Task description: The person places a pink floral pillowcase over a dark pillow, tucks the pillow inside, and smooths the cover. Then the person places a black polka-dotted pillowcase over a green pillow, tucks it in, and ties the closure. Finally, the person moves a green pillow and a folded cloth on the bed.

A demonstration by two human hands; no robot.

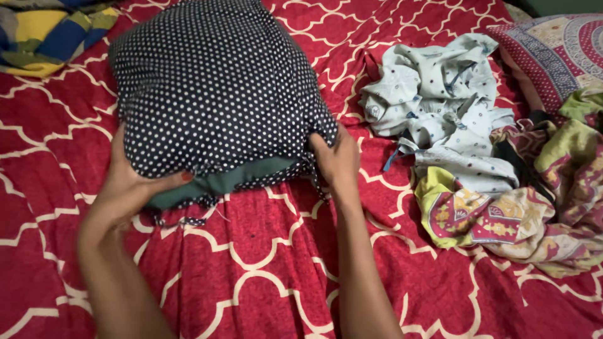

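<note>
Lying across the middle of the bed, a folded dark navy garment with white polka dots (217,88) shows a strip of plain green lining along its near edge. The person's left hand (129,185) grips the near left corner of this garment, thumb on top with a red-painted nail, fingers tucked beneath. The right hand (337,158) pinches the near right corner, fingers closed on the fabric.

Beneath everything: a red bedsheet with a white lattice pattern (264,270).

To the right of the right hand, apart from the dotted garment: a crumpled pale blue printed garment (440,94). Just beside and partly under it, nearer the right edge: a rumpled heap of floral cloth in yellow-green, pink and cream (534,207).

Upper right corner: a pillow with a red and blue medallion print (553,50).

Upper left corner: a bunched blanket in yellow, blue and green (44,28).
</note>
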